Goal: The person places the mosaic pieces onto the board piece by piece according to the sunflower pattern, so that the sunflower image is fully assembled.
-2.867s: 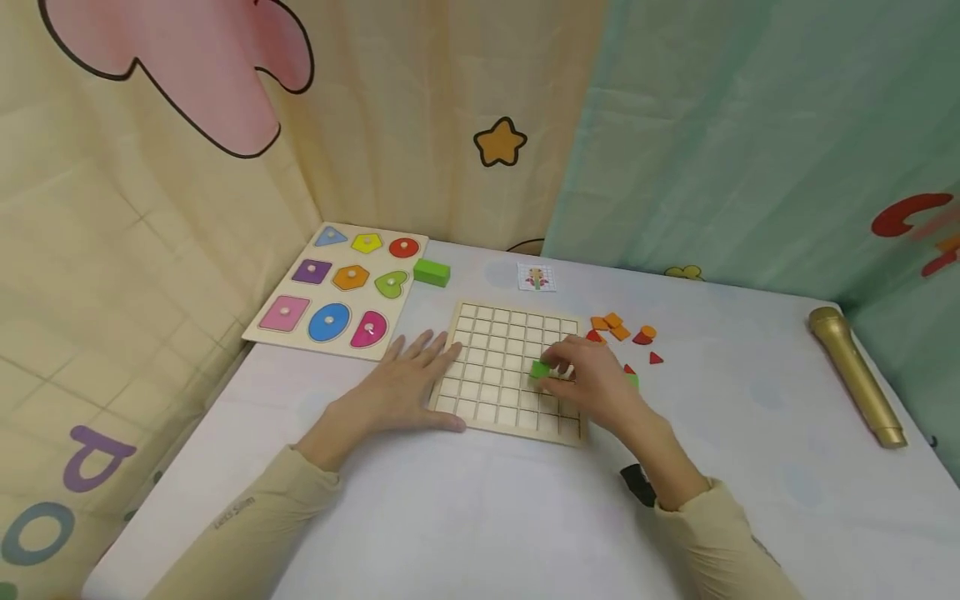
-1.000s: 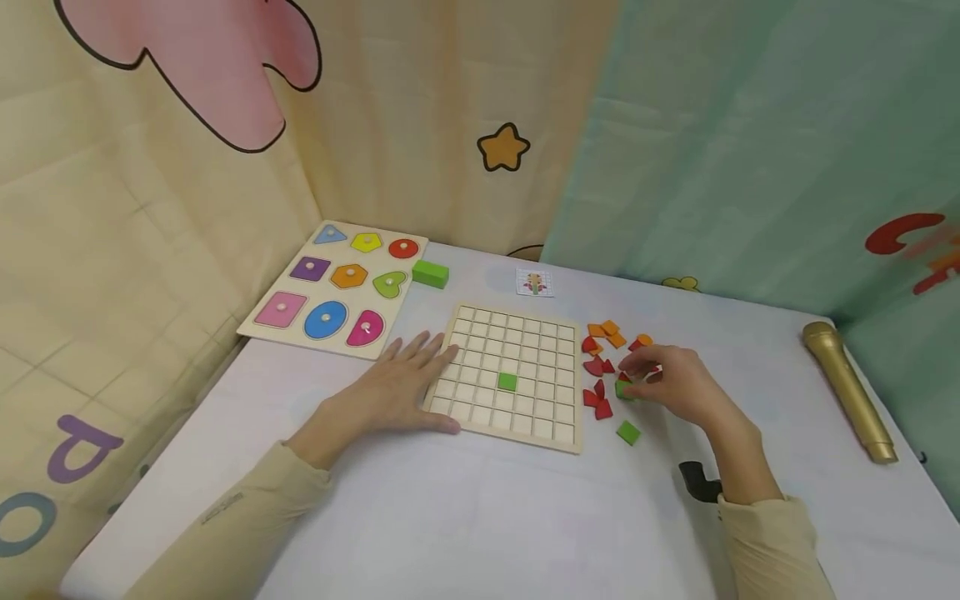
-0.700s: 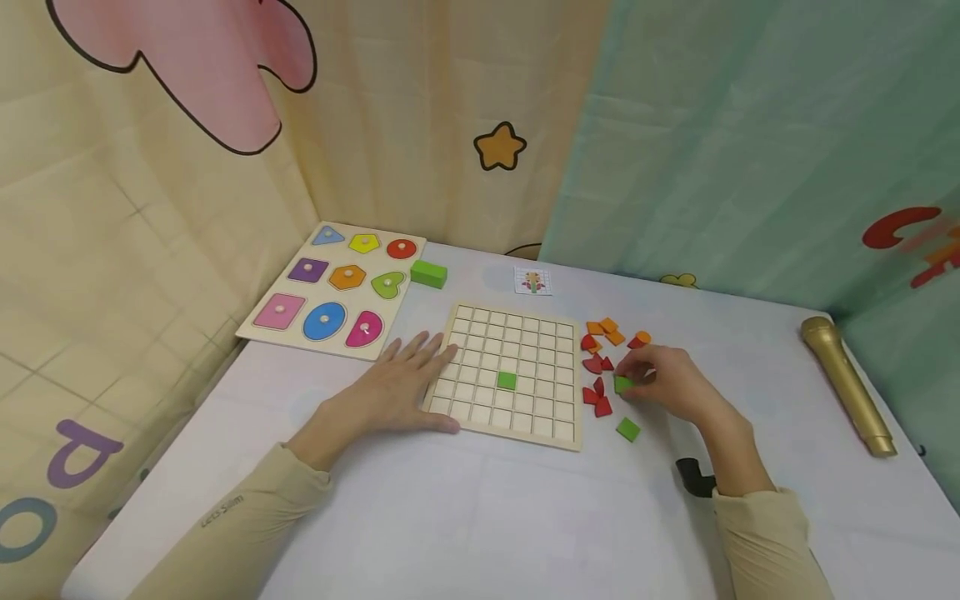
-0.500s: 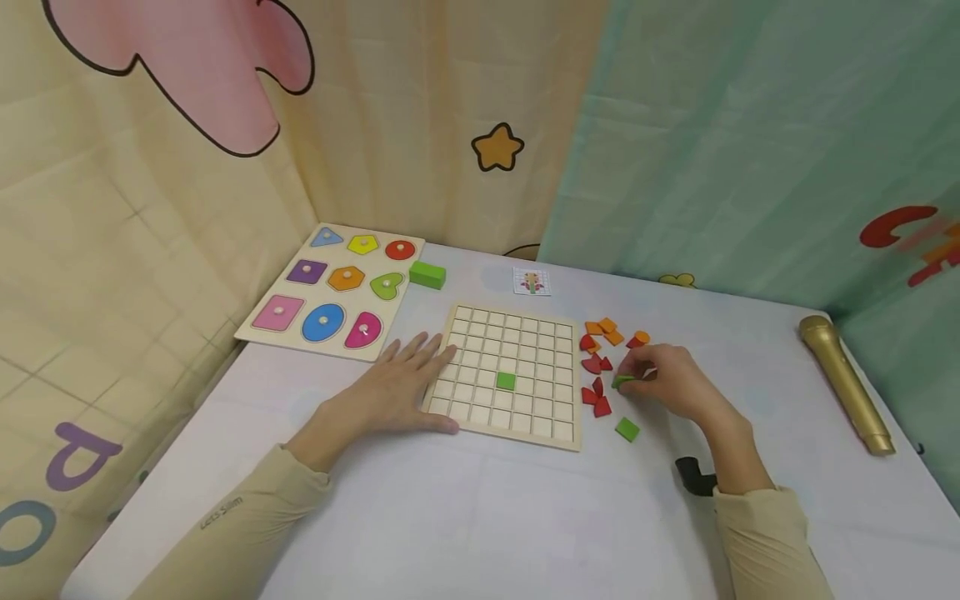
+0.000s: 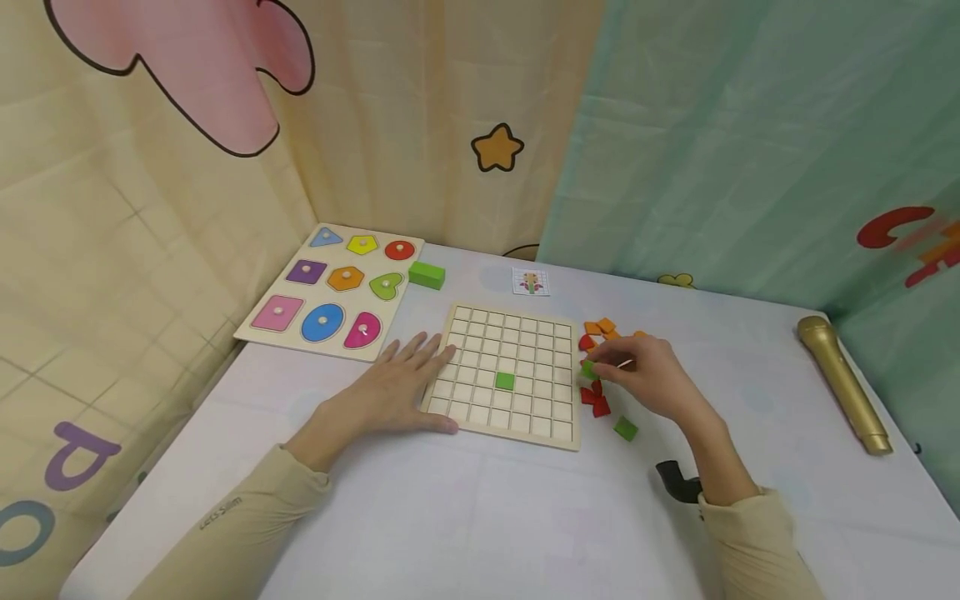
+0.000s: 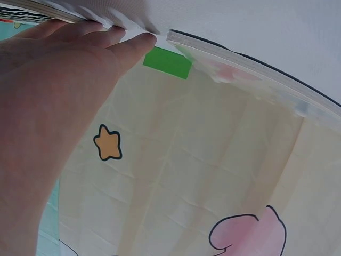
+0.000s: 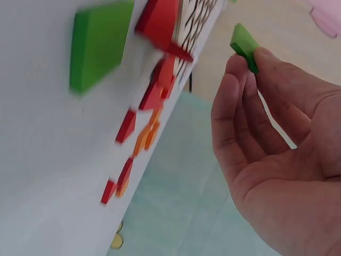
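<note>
My right hand (image 5: 651, 377) pinches a green square tile (image 7: 245, 46) between thumb and fingertips, lifted off the table beside the right edge of the wooden grid board (image 5: 480, 425). One green tile (image 5: 505, 381) lies in a square of that board, below its middle. Spread flat, my left hand (image 5: 397, 387) rests at the board's left edge with straight fingers. Another green tile (image 5: 626, 428) is on the table below the right hand. Red pieces (image 5: 596, 400) and orange pieces (image 5: 600, 327) lie right of the board, some of them hidden by the right hand.
A shape puzzle board (image 5: 330, 292) with knobbed pieces lies at the back left, a green block (image 5: 427, 275) at its edge. Behind the grid board is a small picture card (image 5: 531, 282). A gold microphone (image 5: 843, 383) lies at the right. Something black (image 5: 677, 482) shows by the right wrist.
A green tile now sits in the grid, where the right hand was earlier. That hand went right, picked up another green tile and has moved back left with it. The left hand stays put.
</note>
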Tool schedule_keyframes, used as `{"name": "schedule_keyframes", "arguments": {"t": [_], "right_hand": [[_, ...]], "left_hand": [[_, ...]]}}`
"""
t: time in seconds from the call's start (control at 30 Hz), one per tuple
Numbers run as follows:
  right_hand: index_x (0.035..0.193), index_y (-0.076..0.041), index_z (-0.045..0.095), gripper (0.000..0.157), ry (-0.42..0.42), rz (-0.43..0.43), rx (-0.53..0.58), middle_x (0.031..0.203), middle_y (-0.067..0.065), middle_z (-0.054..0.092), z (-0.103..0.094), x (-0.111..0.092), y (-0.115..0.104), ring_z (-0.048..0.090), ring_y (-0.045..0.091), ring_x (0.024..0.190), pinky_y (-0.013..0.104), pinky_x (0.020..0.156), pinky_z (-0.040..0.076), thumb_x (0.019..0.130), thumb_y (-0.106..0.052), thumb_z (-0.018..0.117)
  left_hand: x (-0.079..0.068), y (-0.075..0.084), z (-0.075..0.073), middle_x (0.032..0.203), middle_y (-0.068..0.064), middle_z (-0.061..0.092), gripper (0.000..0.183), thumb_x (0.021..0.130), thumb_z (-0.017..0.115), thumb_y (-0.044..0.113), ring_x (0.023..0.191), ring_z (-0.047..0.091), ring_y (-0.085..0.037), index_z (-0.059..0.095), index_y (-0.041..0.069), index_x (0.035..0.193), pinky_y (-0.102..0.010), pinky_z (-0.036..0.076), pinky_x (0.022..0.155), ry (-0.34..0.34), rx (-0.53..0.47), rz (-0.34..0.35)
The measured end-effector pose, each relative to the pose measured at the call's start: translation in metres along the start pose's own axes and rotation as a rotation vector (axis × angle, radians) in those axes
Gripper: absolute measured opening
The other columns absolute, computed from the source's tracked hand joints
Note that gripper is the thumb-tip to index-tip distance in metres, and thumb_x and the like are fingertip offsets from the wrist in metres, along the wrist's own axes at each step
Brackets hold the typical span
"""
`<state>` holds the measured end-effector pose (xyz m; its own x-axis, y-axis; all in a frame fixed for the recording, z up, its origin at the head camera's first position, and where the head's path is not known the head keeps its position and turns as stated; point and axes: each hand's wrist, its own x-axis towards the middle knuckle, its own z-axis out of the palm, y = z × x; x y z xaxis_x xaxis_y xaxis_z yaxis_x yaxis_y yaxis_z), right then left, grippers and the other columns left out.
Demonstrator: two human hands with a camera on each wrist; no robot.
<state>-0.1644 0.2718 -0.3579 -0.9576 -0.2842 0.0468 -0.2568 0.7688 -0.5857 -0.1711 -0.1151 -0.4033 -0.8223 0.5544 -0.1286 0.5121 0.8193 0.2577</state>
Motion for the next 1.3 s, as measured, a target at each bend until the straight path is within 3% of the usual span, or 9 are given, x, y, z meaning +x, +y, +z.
{"name": "schedule_keyframes", "arguments": {"t": [0.5, 0.77, 1.07, 1.3], "right_hand": [[0.099, -0.010, 0.080, 0.005, -0.074, -0.055, 0.116, 0.088, -0.001, 0.075, 0.053, 0.017, -0.050, 0.068, 0.014, 0.081, 0.030, 0.080, 0.060, 0.094, -0.009, 0.079], [0.094, -0.009, 0.079, 0.004, -0.067, -0.059, 0.087, 0.082, -0.002, 0.073, 0.080, 0.025, -0.067, 0.064, 0.011, 0.075, 0.027, 0.073, 0.057, 0.092, -0.012, 0.082], [0.094, -0.011, 0.080, 0.005, -0.065, -0.032, 0.089, 0.083, -0.003, 0.073, 0.085, 0.021, -0.073, 0.067, 0.012, 0.077, 0.029, 0.074, 0.059, 0.090, -0.011, 0.084], [0.095, -0.009, 0.079, 0.009, -0.054, -0.059, 0.106, 0.085, -0.002, 0.074, 0.088, 0.020, -0.073, 0.066, 0.011, 0.079, 0.028, 0.076, 0.059, 0.088, -0.007, 0.085]], "left_hand": [[0.003, -0.002, 0.003, 0.178, -0.010, 0.013, 0.119, 0.082, 0.064, 0.084, 0.165, 0.006, -0.036, 0.019, 0.019, 0.170, -0.062, 0.010, 0.132, 0.004, -0.008, 0.005], [0.002, -0.002, 0.001, 0.178, -0.011, 0.013, 0.120, 0.081, 0.063, 0.085, 0.165, 0.006, -0.037, 0.019, 0.018, 0.170, -0.063, 0.011, 0.131, -0.001, -0.003, 0.006], [0.001, -0.001, 0.000, 0.178, -0.010, 0.013, 0.119, 0.082, 0.064, 0.083, 0.165, 0.005, -0.035, 0.018, 0.019, 0.170, -0.061, 0.010, 0.132, -0.010, -0.011, 0.000], [0.001, -0.002, 0.001, 0.178, -0.009, 0.012, 0.119, 0.082, 0.065, 0.084, 0.165, 0.005, -0.035, 0.018, 0.019, 0.170, -0.061, 0.009, 0.132, -0.010, -0.007, 0.000]]}}
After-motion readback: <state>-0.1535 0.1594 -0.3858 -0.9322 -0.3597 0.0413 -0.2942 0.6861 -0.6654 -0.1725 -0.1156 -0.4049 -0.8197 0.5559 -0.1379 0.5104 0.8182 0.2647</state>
